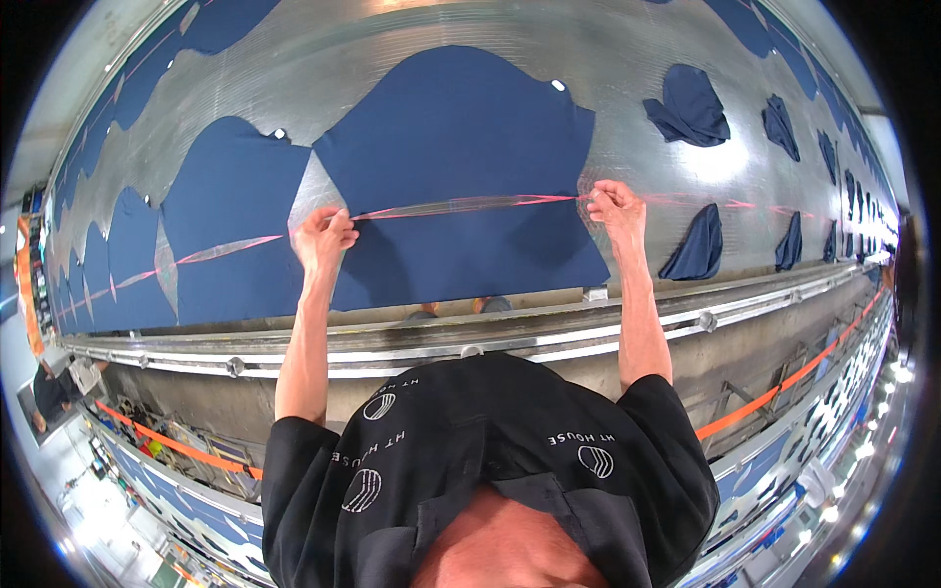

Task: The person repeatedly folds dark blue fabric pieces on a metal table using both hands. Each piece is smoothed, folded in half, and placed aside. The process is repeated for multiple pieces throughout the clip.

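Observation:
Before me a navy fabric panel (463, 125) with a rounded upper edge lies flat on a long table (441, 33) with a shiny, film-like surface. A narrow lens-shaped strip (456, 207) with pink edges crosses the panel between my hands. My left hand (323, 234) pinches at the panel's left side, by one end of the strip. At the right side, my right hand (616, 206) has its thumb and fingertips together by the other end. The fingers hide the fabric in their grip. A small white mark (558, 86) sits near the upper right edge.
Further similar navy panels (235, 184) run leftward in a row. Crumpled navy pieces (689, 106) and folded ones (695, 246) lie to the right. A metal rail (514, 349) follows the near edge. Behind me are an orange strap (779, 400) and, far left, another person (55, 389).

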Demonstrator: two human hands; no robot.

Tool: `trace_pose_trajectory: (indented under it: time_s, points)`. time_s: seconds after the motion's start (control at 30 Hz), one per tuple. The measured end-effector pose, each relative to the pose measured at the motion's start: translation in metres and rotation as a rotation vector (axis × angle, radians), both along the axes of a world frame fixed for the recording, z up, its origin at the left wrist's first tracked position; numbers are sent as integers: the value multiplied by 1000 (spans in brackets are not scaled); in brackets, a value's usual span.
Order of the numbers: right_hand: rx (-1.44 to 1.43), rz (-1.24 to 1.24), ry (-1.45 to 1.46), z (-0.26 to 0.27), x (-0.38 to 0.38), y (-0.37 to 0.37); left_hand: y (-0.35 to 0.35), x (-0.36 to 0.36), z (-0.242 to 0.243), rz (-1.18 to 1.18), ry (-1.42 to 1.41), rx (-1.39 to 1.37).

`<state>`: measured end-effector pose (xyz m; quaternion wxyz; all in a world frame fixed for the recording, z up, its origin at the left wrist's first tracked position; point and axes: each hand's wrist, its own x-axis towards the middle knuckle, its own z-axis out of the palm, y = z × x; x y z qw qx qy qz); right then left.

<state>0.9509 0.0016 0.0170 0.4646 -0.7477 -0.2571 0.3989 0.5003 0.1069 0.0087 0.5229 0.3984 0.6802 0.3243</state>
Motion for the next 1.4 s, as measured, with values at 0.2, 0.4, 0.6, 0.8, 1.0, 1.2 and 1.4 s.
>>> trace_pose_trajectory:
  time_s: [0.2,0.4,0.6,0.8,1.0,1.2,1.4]
  points:
    - [-32,-108,-283,7,5,-33,-37,-19,3,146,223,99]
    - [-110,-27,-709,-12,-16,-51,-74,-31,-10,129,610,319]
    - [-265,23,-817,-30,-37,-50,-94,-26,-21,39,853,373]
    - [-338,48,-838,-33,-39,-50,-98,-20,-32,-94,929,384]
    - [-355,96,-991,-38,-36,-52,-96,-5,-29,-150,1051,330]
    - [-365,115,-904,-42,-36,-52,-92,10,-27,-107,960,222]
    - [-406,150,-911,-43,-37,-49,-80,26,-28,-148,1000,263]
